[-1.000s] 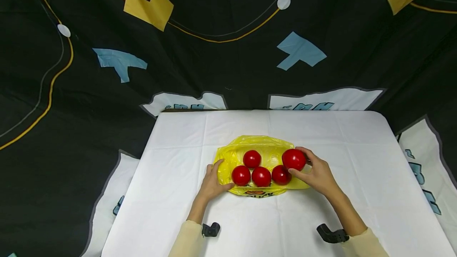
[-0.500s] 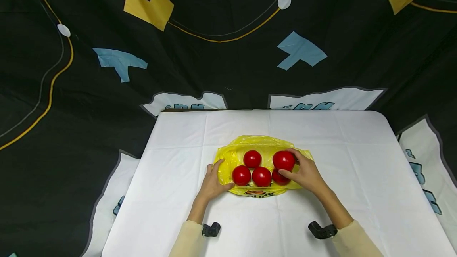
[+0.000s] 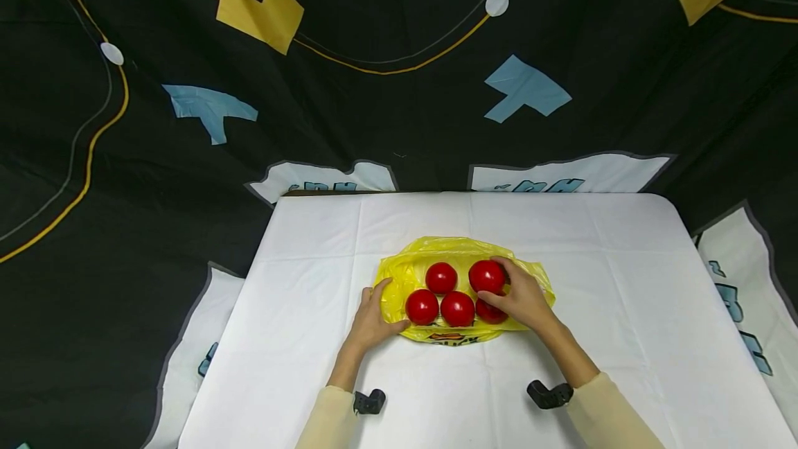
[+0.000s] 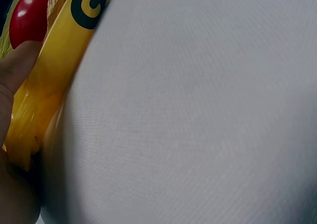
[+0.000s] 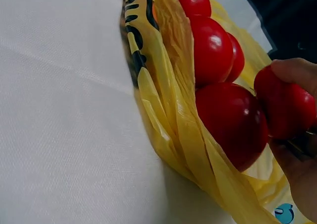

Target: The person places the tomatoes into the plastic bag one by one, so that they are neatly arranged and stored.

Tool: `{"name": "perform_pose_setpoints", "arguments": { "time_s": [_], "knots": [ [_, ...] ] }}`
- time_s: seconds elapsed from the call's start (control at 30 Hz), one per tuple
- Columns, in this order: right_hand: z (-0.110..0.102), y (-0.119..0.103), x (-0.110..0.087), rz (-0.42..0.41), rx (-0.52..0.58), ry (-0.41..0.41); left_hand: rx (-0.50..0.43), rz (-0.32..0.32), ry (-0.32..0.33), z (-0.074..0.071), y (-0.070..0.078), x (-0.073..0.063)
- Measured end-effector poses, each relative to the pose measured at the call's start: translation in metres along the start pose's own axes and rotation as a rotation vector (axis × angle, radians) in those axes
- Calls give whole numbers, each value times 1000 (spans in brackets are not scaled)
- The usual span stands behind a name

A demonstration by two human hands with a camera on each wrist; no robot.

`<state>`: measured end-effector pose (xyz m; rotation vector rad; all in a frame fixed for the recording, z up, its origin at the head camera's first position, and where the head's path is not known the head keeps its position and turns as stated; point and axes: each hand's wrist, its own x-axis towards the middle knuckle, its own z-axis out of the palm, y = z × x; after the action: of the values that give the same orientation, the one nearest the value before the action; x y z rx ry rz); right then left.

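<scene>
A yellow plastic bag (image 3: 411,262) lies spread with its mouth facing up, and several shiny red round fruits (image 3: 458,308) sit inside; apple or tomato, I cannot tell. My left hand (image 3: 370,321) holds the bag's left end, its thumb (image 4: 22,60) over the front rim beside a red fruit (image 4: 30,13). Between the thumb and fingers of my right hand (image 3: 526,300) is another red fruit (image 5: 285,105), gripped over the bag's right part. It is close beside the front-right fruit (image 5: 230,125), which my right thumb partly covers in the head view.
A white cloth (image 3: 436,393) covers the table under the bag. Behind the table hangs a black curtain (image 3: 374,123) with yellow and blue patches. Black wrist mounts (image 3: 369,402) sit on both wrists.
My right hand has moved left with its red fruit, from the bag's right edge to a place over the inside of the bag. The left hand stays where it was.
</scene>
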<state>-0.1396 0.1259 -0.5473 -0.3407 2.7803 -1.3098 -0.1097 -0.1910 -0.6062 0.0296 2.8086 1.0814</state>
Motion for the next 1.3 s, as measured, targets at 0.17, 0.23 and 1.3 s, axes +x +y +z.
{"name": "perform_pose_setpoints", "arguments": {
  "time_s": [0.17, 0.23, 1.3],
  "knots": [
    [3, 0, 4, 6, -20, 1, -3, 6, 3, 0, 0, 0],
    [4, 1, 6, 3, -29, 1, -3, 7, 4, 0, 0, 0],
    [24, 6, 17, 39, -30, -4, 2, 4, 7, -1, 1, -1]
  ]
}}
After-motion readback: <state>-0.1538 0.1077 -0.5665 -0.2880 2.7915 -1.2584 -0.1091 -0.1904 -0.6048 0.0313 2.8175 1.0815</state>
